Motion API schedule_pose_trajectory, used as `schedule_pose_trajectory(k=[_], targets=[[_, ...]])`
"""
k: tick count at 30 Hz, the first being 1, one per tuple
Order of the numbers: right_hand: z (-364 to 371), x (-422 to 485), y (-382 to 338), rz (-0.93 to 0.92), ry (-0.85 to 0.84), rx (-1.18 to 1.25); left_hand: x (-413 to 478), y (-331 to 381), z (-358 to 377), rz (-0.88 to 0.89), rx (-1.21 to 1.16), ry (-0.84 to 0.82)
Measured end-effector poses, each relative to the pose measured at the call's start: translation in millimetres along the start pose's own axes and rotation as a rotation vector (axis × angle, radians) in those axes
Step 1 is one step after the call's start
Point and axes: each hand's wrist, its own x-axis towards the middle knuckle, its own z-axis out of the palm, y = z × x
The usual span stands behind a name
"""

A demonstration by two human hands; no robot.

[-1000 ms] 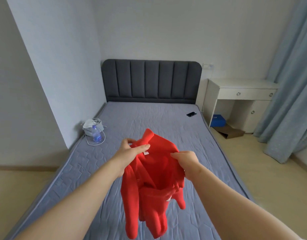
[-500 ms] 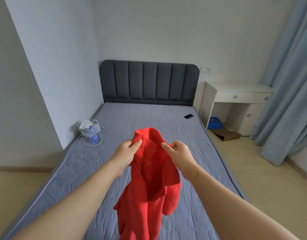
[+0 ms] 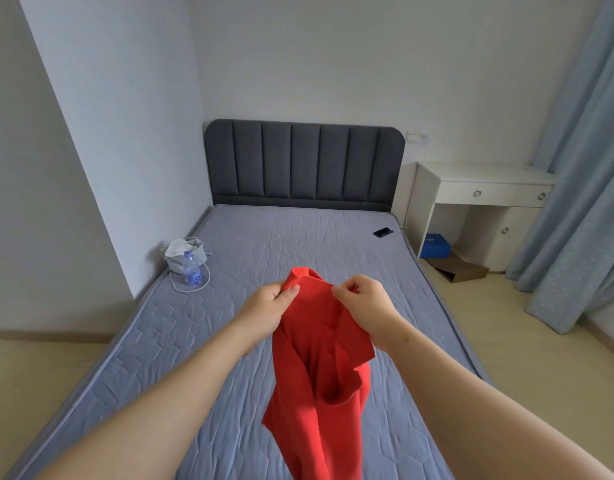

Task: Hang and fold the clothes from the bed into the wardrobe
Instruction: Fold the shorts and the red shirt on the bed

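Note:
A red collared shirt (image 3: 319,386) hangs in the air above the grey quilted bed (image 3: 291,244). My left hand (image 3: 267,306) grips its top edge on the left, fingers curled round the fabric by the collar. A short way to the right, my right hand (image 3: 364,303) pinches the top edge too. The shirt's body droops down between my forearms toward the foot of the bed, its lower end cut off by the frame. No wardrobe is in view.
A small grey bag (image 3: 186,256) with a water bottle (image 3: 192,270) and a white cable sits at the bed's left edge. A black phone (image 3: 382,232) lies near the headboard (image 3: 303,161). A white desk (image 3: 478,202) and blue curtains (image 3: 582,188) stand right.
My hands have come closer together along the shirt's top edge and re-gripped near the collar. The shirt has turned and now hangs longer and straighter below them.

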Motion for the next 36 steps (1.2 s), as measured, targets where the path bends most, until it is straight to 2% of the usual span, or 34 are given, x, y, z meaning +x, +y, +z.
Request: schedule_pose_trajectory(k=[2,5,9,12,14,20,25,27,28,30,33,34,36], targets=[[-1.4,1.1,-4.7,0.115,0.089,0.231,-1.2,-0.7,4.8,0.040,0.032,0.047],[-9.1,1.9,-12.2,0.316,0.155,0.636,-2.3,-0.8,11.1,0.043,-0.081,0.056],[-11.6,2.0,-16.3,0.422,0.184,0.775,-2.6,4.7,20.8,0.019,-0.254,-0.061],[-11.3,5.1,-13.3,0.471,0.257,0.776,-2.5,4.1,24.2,-0.012,-0.379,-0.108],[-9.0,7.9,-11.6,0.467,0.296,0.762,-2.8,4.6,28.5,-0.022,-0.370,-0.094],[6.1,4.0,-16.9,0.447,0.273,0.734,-5.0,7.7,45.7,0.010,0.071,-0.223],[7.5,-1.2,-27.5,0.397,-0.020,0.796,-1.2,7.9,45.7,-0.039,0.457,0.189],[5.1,-3.2,-27.5,0.348,-0.106,0.742,3.7,10.6,37.1,-0.021,0.491,0.180],[2.7,-3.8,-25.7,0.315,-0.136,0.724,5.6,12.5,31.3,-0.025,0.466,0.136],[-2.0,-5.0,-22.1,0.248,-0.133,0.685,8.2,16.9,20.7,-0.051,0.251,0.050],[-2.8,-4.4,-14.5,0.161,0.019,0.547,13.3,24.5,14.3,-0.100,-0.081,0.006],[-1.6,-3.7,-11.5,0.147,0.036,0.462,15.0,27.7,13.0,-0.099,-0.107,0.002],[1.6,-4.7,-4.4,0.174,-0.037,0.305,17.5,34.2,8.8,-0.079,-0.103,-0.023]])
